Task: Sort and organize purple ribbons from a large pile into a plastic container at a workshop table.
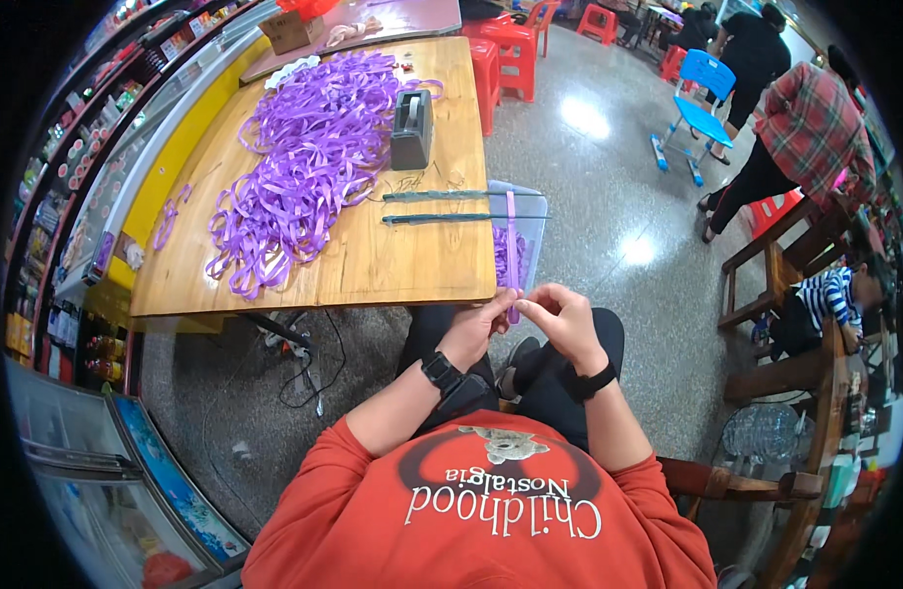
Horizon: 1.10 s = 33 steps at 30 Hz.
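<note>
A flat purple ribbon strip (512,236) runs from the far green rod (437,196) across the near green rod (432,219) and down toward me. Both rods jut past the table's right edge. My left hand (473,329) is closed on the strip's near end by the table corner. Beside it, the thumb and fingers of my right hand (567,322) pinch together at the same end. Fine detail between the fingertips is too small to make out. Below the strip sits a translucent plastic bin (536,231) with purple ribbon pieces inside.
A big heap of purple ribbon (304,147) covers much of the wooden table (373,280). On its right side stands a grey tape dispenser (412,142). Red stools (510,54), a blue chair (705,103) and several people are beyond. Shelves and a glass-fronted cooler line the left.
</note>
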Tool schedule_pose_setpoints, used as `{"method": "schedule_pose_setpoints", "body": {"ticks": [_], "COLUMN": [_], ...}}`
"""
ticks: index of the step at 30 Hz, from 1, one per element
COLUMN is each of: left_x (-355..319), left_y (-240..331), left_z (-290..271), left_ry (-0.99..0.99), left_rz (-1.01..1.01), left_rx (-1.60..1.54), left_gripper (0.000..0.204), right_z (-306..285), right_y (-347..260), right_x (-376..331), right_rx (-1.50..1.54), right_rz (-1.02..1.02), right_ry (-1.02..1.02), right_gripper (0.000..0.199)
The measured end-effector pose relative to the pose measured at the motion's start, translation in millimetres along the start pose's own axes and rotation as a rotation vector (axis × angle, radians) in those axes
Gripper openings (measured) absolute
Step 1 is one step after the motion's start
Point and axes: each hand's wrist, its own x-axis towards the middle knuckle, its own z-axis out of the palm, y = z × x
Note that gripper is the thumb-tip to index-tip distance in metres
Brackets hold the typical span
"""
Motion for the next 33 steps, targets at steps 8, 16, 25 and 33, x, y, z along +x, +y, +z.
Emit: {"method": "schedule_pose_setpoints", "body": {"ticks": [8, 16, 25, 33], "left_x": [1.2, -2.0, -9.3, -13.7], "left_y": [-5.4, -2.8, 4.0, 7.5], "left_z": [-3.1, -2.8, -0.1, 3.1], "left_ry": [0.047, -0.045, -0.032, -0.005], "left_rz": [-0.003, 0.008, -0.039, -0.015], "left_rx": [0.053, 0.094, 0.072, 0.0], "left_gripper": [0.024, 0.021, 0.022, 0.023], "right_z": [14.6, 9.2, 8.8, 13.4], "right_y": [4.8, -0.6, -1.7, 2.7], "right_x": [-8.8, -9.7, -11.7, -14.1], "right_rx": [0.289, 0.382, 0.359, 0.291], "right_rz": [0.257, 0.333, 0.312, 0.275], "right_ry": [-0.032, -0.108, -0.116, -0.091], "right_gripper": [0.019, 0.018, 0.02, 0.019]}}
